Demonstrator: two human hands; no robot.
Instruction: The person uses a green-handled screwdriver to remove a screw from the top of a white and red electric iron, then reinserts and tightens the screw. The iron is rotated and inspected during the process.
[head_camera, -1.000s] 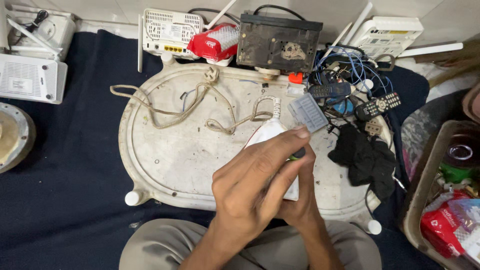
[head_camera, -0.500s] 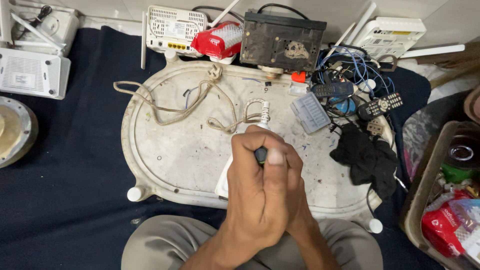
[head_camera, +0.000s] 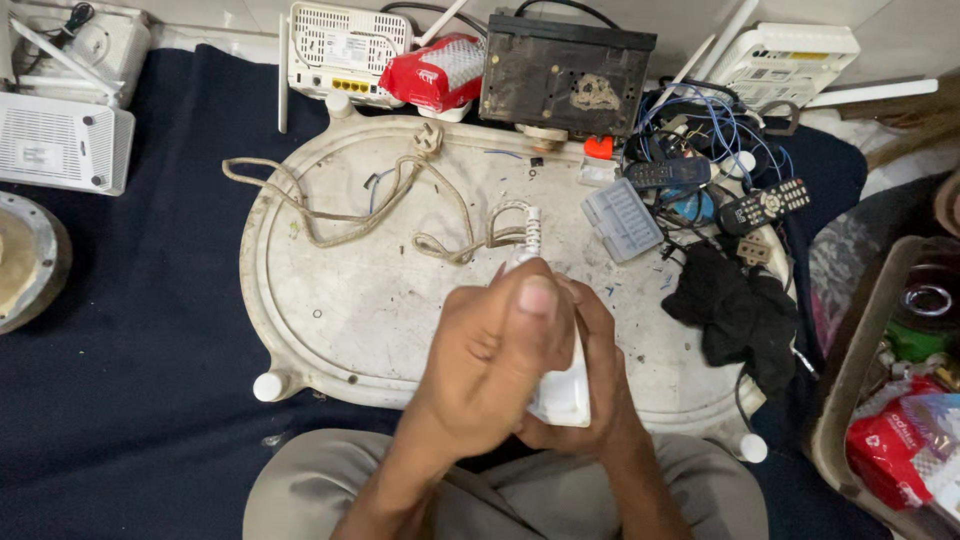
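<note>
Head view, looking down over the person's lap: both hands meet low in the middle of the frame, clasped around a white plastic adapter (head_camera: 562, 392). The left hand (head_camera: 490, 365) lies on top and nearer the camera, its fingers (head_camera: 537, 297) curled shut over the adapter's upper part, thumbnail facing up. The right hand (head_camera: 598, 385) wraps the adapter from beneath and the side, fingers closed on it too, so only the lower white corner shows between them. The adapter's long axis runs away from the body, and its ribbed white cord (head_camera: 527, 232) comes out past the fingertips on the far side. Beyond the hands the cord loops across a grubby white oval tray (head_camera: 330, 300) serving as the desk, joining a tangled beige cable (head_camera: 345, 215). Farther right lie a grey keypad block (head_camera: 622, 217), a black cloth (head_camera: 735, 310) and two remote controls (head_camera: 765, 208). Farthest off stand white routers (head_camera: 345, 50) and a black metal box (head_camera: 565, 72).
</note>
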